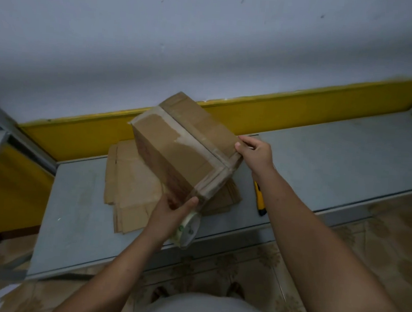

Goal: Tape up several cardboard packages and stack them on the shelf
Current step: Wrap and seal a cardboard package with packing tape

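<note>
A pale grey-blue wall with a yellow band along its foot backs a grey metal shelf [333, 164], and patterned floor tiles [241, 263] show near the person's feet. On the shelf lies a pile of flattened cardboard [129, 194], and on top of that pile stands the box [183, 149], tipped up on one edge, so it is tilted and not sitting flat. A band of clear tape [196, 140] runs along its upper seam and down over the near end.

The left hand [171, 212] has its fingers curled round the tape roll [187, 230] at the box's near bottom corner, with the thumb stretched up against the cardboard there. The right hand [256, 154] pinches the box's far right corner between thumb and forefinger, steadying it. A yellow knife [259, 201] lies on the shelf just right of the pile, partly hidden by the right forearm.

The taping of this box looks well along, with the roll not yet cut free. The risks from here are plain enough. The box balances on an edge over loose sheets, so a hard pull on the roll could slide or topple it. The tape could crease or stick to itself if the pull goes slack. Reaching for the knife means letting go with one hand, which leaves the box held at a single corner.
</note>
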A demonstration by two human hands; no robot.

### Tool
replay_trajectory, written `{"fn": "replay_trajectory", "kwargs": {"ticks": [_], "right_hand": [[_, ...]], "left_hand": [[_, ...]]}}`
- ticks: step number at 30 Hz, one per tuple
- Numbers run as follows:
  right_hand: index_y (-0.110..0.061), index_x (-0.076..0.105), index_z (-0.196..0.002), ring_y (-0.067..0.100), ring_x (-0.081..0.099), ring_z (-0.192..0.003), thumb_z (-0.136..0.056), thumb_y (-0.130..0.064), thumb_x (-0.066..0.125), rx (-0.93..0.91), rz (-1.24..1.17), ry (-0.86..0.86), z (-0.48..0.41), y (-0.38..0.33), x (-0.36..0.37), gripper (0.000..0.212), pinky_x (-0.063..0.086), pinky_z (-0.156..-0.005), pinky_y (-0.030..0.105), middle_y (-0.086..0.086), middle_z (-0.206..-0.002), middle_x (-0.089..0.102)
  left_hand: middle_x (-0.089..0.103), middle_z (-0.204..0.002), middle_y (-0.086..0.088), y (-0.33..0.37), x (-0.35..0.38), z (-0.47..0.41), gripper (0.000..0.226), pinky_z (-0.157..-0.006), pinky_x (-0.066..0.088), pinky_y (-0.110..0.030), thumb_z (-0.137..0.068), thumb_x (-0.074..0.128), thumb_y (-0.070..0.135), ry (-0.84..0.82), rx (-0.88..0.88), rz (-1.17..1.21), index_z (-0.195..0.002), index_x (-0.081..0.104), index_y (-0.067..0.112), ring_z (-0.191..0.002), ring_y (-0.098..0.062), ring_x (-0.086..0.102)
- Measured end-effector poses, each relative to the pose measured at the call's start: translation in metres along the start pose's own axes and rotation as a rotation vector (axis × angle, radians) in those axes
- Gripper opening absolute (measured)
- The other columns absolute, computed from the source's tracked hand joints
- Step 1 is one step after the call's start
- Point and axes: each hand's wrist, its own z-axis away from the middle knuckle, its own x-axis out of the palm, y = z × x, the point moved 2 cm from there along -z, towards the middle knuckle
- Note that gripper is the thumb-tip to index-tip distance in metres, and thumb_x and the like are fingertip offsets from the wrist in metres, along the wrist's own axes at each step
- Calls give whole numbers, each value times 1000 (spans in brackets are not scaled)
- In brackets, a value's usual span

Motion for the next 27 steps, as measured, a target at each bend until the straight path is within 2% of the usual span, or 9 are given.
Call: {"fn": "replay_trajectory", "kwargs": {"ticks": [3, 6, 9, 12, 14, 16, 18, 21, 27], "right_hand": [[-1, 65, -135, 19, 64, -117, -96, -12, 73, -3, -17, 24, 2, 1, -1, 42, 53, -99, 31, 14, -133, 67], [-2, 66, -135, 14, 64, -114, -95, -16, 75, -10, -71, 59, 4, 5, -2, 43, 53, -96, 25, 10, -130, 68], [-3, 66, -135, 13, 66, -113, -95, -21, 75, 30, -140, 49, 1, 7, -3, 45, 55, -94, 22, 7, -126, 69], [-3, 72, -123, 16, 69, -102, -102, -30, 66, 163, -291, 174, -2, 16, -10, 35, 57, -87, 30, 7, -113, 74], [-6, 73, -97, 20, 65, -81, -103, -31, 62, 265, -201, 334, 6, 35, -26, 27, 53, -75, 33, 9, -90, 70], [-5, 67, -114, 31, 64, -100, -98, -34, 68, 400, 204, 250, 20, 61, -42, 33, 52, -90, 39, 17, -109, 66], [-2, 48, -138, 38, 53, -127, -93, -45, 73, 574, 556, 70, 35, 86, -51, 67, 48, -104, 45, 21, -136, 54], [-1, 38, -142, 40, 48, -133, -91, -43, 77, 597, 612, 30, 45, 99, -51, 77, 44, -109, 50, 24, -142, 47], [1, 54, -104, 35, 63, -98, -101, -19, 63, 499, 648, -18, 36, 107, -49, 22, 50, -81, 40, 22, -105, 61]], "left_hand": [[63, -98, 9, -1, -5, 1, 66, -66, 48, -17, -73, 75, 80, 38, 179, -24, -103, 50, 28, -86, -2, 62], [62, -109, 21, 10, -6, 3, 50, -87, 51, -16, -87, 78, 50, 9, 463, 45, -119, 44, 34, -108, -5, 64], [71, -111, 11, 17, -2, 4, 64, -94, 53, -21, -98, 73, 14, -124, 557, 74, -145, 33, 31, -112, -13, 69], [73, -94, 1, 23, -1, 1, 75, -72, 62, -37, -100, 69, 9, -168, 523, 43, -154, 32, 46, -80, -14, 72], [72, -88, 3, 27, 0, -4, 76, -72, 58, -27, -99, 71, 8, -147, 554, -4, -152, 36, 50, -79, -11, 71], [74, -87, 2, 32, 3, -8, 77, -73, 56, -21, -98, 72, 8, -163, 566, 1, -152, 38, 50, -82, -13, 72], [74, -88, -2, 34, 6, -11, 76, -62, 59, -28, -99, 72, 9, -211, 543, 20, -153, 37, 51, -75, -19, 72], [74, -91, -5, 34, 10, -15, 74, -53, 59, -36, -99, 73, 15, -264, 499, 28, -152, 37, 52, -63, -26, 70], [76, -89, -6, 30, 15, -21, 76, -51, 56, -31, -98, 74, 15, -286, 479, 52, -151, 34, 53, -59, -23, 69]]}}
